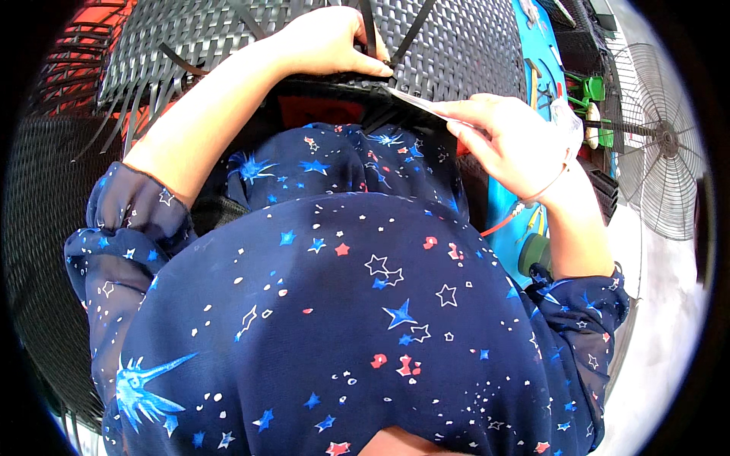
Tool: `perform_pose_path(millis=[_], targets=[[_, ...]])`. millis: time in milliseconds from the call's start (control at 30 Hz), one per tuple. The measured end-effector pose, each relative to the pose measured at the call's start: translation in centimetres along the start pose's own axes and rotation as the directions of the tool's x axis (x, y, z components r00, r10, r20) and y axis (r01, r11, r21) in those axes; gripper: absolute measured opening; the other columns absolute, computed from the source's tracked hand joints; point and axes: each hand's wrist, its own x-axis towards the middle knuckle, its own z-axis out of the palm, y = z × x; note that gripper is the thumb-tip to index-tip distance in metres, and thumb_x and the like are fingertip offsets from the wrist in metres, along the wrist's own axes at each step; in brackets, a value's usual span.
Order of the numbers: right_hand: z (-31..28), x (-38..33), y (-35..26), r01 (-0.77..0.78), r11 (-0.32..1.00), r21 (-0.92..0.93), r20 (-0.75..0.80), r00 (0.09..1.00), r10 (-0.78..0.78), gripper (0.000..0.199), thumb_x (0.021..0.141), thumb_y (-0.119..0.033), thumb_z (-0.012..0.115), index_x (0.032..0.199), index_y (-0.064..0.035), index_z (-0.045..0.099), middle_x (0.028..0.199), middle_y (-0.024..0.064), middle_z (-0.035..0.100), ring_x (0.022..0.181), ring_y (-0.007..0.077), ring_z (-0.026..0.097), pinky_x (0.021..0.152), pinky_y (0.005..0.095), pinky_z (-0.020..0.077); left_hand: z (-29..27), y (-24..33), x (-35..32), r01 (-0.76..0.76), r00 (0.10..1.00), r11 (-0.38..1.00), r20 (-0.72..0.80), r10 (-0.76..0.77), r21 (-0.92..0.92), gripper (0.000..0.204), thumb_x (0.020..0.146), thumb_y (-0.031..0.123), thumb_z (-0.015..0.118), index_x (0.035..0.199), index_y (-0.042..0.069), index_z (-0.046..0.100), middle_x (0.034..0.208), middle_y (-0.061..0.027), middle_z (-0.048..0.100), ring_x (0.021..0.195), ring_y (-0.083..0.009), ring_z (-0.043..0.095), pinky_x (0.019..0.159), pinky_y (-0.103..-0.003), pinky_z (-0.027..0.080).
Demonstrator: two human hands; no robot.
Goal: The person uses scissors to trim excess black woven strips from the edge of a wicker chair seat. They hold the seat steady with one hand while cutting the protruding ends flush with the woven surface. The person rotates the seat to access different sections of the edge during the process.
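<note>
A woven panel of flat black strips (464,53) spreads across the top of the view, its near edge in front of my lap. My left hand (327,45) is closed at that edge, its thumb pressed down and a loose black strip (369,26) between its fingers. In my right hand (506,140) is a thin, pointed, silvery flat blade (414,100). The blade's tip meets the panel's edge just beside my left thumb. Something clear and crumpled (566,121) shows behind the right hand; I cannot tell whether it belongs to the blade.
On the right a blue surface (498,199) carries small tools, with a dark green round thing (534,254) near my right forearm. A large wire-caged fan (666,142) stands farther right, past green parts (593,87). Loose strip ends (141,99) hang at the left.
</note>
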Motion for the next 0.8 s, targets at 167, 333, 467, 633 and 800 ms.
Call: perform_pose_path(millis=[167, 333, 467, 633, 800], targets=[[0.1, -0.4, -0.5, -0.001, 0.997, -0.084, -0.038, 0.999, -0.002, 0.026, 0.096, -0.017, 0.061, 0.116, -0.0050, 0.073, 0.089, 0.0203, 0.070, 0.091, 0.0386, 0.068, 0.085, 0.0463, 0.0540, 1.4, -1.6, 0.7, -0.036, 0.998, 0.997, -0.044, 0.039, 0.068, 0.025, 0.085, 0.029, 0.084, 0.093, 0.006, 0.077, 0.091, -0.0061, 0.073, 0.089, -0.0210, 0.071, 0.082, -0.035, 0.055], [1.1, -0.4, -0.1, -0.007, 0.997, -0.081, -0.066, 0.998, 0.001, 0.027, 0.096, -0.018, 0.061, 0.116, -0.0058, 0.073, 0.091, 0.0187, 0.070, 0.089, 0.0371, 0.068, 0.084, 0.0456, 0.0545, 1.5, -2.2, 0.6, -0.084, 0.993, 0.995, -0.076, 0.087, 0.049, 0.034, 0.081, 0.039, 0.084, 0.096, 0.009, 0.081, 0.091, -0.0089, 0.077, 0.087, -0.0225, 0.073, 0.082, -0.034, 0.056], [2.9, -0.8, -0.5, -0.048, 0.998, -0.040, -0.132, 0.990, 0.043, 0.027, 0.096, -0.019, 0.061, 0.119, -0.0088, 0.073, 0.089, 0.0182, 0.069, 0.087, 0.0372, 0.068, 0.081, 0.0460, 0.0546, 1.5, -2.2, 0.1, -0.087, 0.993, 0.996, -0.085, 0.086, -0.006, 0.025, 0.083, 0.025, 0.087, 0.093, 0.005, 0.076, 0.091, -0.0045, 0.073, 0.088, -0.0177, 0.070, 0.082, -0.032, 0.055], [5.8, -1.7, -0.4, -0.115, 0.993, 0.040, -0.232, 0.965, 0.121, 0.028, 0.097, -0.020, 0.062, 0.121, -0.0121, 0.072, 0.086, 0.0167, 0.067, 0.085, 0.0362, 0.068, 0.078, 0.0463, 0.0544, 1.3, -2.6, 0.5, -0.065, 0.997, 0.998, -0.030, 0.066, 0.021, 0.022, 0.083, 0.021, 0.087, 0.093, 0.004, 0.076, 0.091, -0.0041, 0.072, 0.087, -0.0166, 0.069, 0.080, -0.031, 0.055], [4.7, -1.4, 0.9, -0.023, 0.999, 0.048, -0.196, 0.980, 0.032, 0.027, 0.097, -0.020, 0.062, 0.121, -0.0107, 0.072, 0.089, 0.0145, 0.067, 0.086, 0.0348, 0.067, 0.081, 0.0459, 0.0541, 1.4, -2.6, 0.1, -0.074, 0.996, 0.996, -0.050, 0.071, -0.053, 0.019, 0.084, 0.018, 0.086, 0.093, 0.004, 0.076, 0.091, -0.0039, 0.071, 0.086, -0.0151, 0.068, 0.078, -0.030, 0.054]])
